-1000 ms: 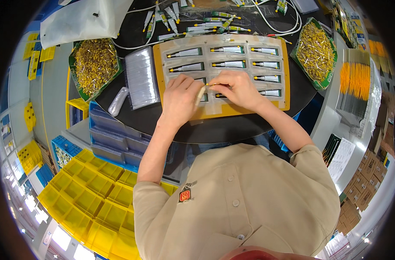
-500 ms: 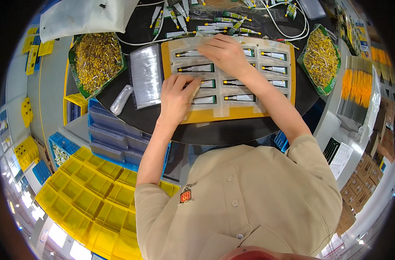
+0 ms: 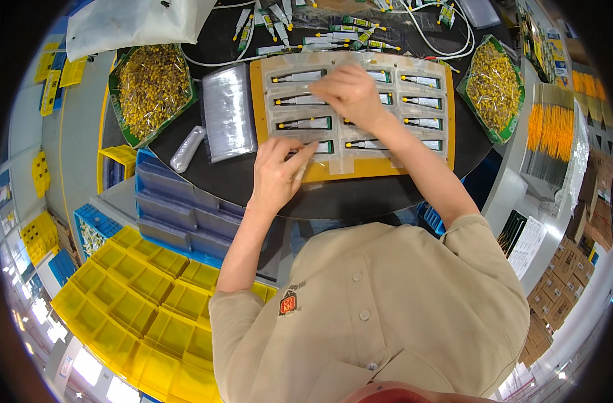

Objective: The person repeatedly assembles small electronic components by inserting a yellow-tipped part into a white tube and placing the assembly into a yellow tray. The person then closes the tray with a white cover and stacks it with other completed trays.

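Note:
A yellow board [image 3: 360, 169] lies before me, with a clear plastic-lined tray on it. In its slots rest several small silver tubes [image 3: 422, 145] with dark nozzles and yellow tips. At the near left slot, my left hand [image 3: 277, 171] is closed, thumb and forefinger meeting by the nozzle end of a tube [image 3: 325, 146]; what they pinch, if anything, is hidden. My right hand [image 3: 352, 95] hovers over the middle of the tray with its fingers curled together and slightly blurred. Its palm and wrist cover parts of the tubes beneath, and I cannot make out anything in its fingers.
Green-edged containers of small yellow-headed pieces stand left [image 3: 152, 91] and right [image 3: 493, 84]. A stack of clear plastic sleeves [image 3: 227, 111] lies left of the board. Loose tubes [image 3: 333, 39] and a white cable [image 3: 431, 48] lie beyond. Yellow bins [image 3: 128, 295] stand at lower left.
My left hand has shifted from the third row to the nearest row at the left of the tray. The right hand has come nearer from the far rows.

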Available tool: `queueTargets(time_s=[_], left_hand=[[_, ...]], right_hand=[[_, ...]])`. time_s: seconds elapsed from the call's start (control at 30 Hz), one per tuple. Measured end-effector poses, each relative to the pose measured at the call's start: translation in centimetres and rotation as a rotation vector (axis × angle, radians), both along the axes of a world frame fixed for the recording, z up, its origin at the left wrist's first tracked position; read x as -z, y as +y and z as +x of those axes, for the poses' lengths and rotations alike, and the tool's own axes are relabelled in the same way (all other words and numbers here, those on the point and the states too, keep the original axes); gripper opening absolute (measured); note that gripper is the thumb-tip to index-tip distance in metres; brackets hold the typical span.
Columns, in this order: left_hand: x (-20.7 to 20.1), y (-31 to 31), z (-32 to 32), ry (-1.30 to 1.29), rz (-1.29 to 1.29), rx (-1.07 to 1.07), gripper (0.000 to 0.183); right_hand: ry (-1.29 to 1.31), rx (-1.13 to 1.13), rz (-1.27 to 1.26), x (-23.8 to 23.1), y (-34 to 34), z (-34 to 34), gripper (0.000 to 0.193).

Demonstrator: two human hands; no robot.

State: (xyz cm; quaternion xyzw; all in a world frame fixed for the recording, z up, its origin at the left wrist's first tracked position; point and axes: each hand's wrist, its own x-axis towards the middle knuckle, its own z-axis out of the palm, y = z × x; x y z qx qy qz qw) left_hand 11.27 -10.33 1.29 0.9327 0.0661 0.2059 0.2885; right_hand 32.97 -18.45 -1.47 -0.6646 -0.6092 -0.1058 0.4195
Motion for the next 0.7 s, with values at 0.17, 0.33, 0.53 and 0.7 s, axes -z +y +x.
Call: queueTargets(time_s=[0.17,0.33,0.53,0.7], left_hand=[[0.3,-0.2,-0.4,0.032,0.028,-0.079,0.03],[0.1,-0.5,-0.2,-0.111,0.027,-0.07,0.03],[0.3,-1.1,1.5,0.052,0.105,-0.042,0.023],[0.2,-1.3,2.0,0.093,0.176,0.027,0.024]], right_hand=[[0.032,0.072,0.024,-0.7,-0.2,1.5,0.01],[0.051,0.099,-0.146,-2.3,-7.4,1.3,0.01],[-0.047,0.226,-0.198,-1.8,-11.9,-0.1,0.011],[-0.06,0.171,-0.156,-2.1,-14.5,-2.4,0.011]])
